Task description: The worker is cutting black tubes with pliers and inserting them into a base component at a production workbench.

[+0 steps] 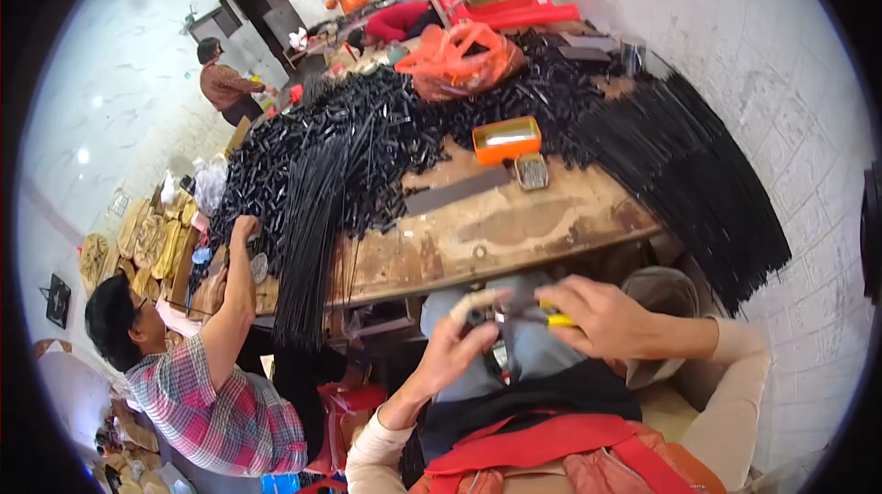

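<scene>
Lying farthest to the left of the orange box (507, 147) are crumpled yellowish packages (147, 241). Next, left of the box and on its near side, a co-worker (207, 393) in a checked shirt holds one forearm up, that hand at the edge of a heap of short black pieces (377, 117). The heap spreads over the worktop (551, 204) to the left of the box and behind it. Between co-worker and box, a bundle of long black rods (308, 237) hangs over the near edge, and a flat grey strip (457, 192) lies just left of the box.

Nearer the wearer than the box, over the lap, the left hand (446, 347) pinches a small dark piece (475, 317) between thumb and fingers; a beige wrap (473, 304) covers one finger. Behind the box sits a red plastic bag (464, 67); just in front of it stands a small dish (531, 172) of tiny parts. Nearer than the box and to its right, the right hand (602, 315) is closed around yellow-handled pliers (558, 320). Their tips meet the left fingertips; whether they grip the piece, I cannot tell. Farthest right of the box, more black rods (703, 177) fan over the edge.
</scene>
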A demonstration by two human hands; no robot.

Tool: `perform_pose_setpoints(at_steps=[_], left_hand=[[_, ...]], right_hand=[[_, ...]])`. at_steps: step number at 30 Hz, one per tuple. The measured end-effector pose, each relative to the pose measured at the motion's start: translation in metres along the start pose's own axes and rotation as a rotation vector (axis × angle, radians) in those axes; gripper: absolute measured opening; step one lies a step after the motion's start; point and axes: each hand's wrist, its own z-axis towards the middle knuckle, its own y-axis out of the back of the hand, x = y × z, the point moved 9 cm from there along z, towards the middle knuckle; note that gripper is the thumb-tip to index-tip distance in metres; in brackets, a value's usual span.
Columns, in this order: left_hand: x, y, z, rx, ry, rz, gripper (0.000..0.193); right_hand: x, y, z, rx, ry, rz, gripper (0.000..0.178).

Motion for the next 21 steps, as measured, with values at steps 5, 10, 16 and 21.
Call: perform_pose_setpoints(at_steps=[5,10,16,21], left_hand=[[0.016,-0.018,0.000,0.149,-0.060,0.039,0.046],[0.030,-0.015,0.015,0.133,0.055,-0.106,0.034],[0.029,-0.001,-0.005,0.109,0.011,-0.145,0.039],[0.019,0.008,-0.010,0.128,-0.065,-0.140,0.036]], right_hand=[[0.005,-0.091,-0.093,0.914,-0.911,1.597,0.044],[-0.042,-0.044,-0.047,0.342,-0.458,0.422,0.039],[-0.019,-0.065,-0.048,0.808,-0.862,0.941,0.041],[-0.012,-0.092,-0.059,0.712,-0.896,0.775,0.049]])
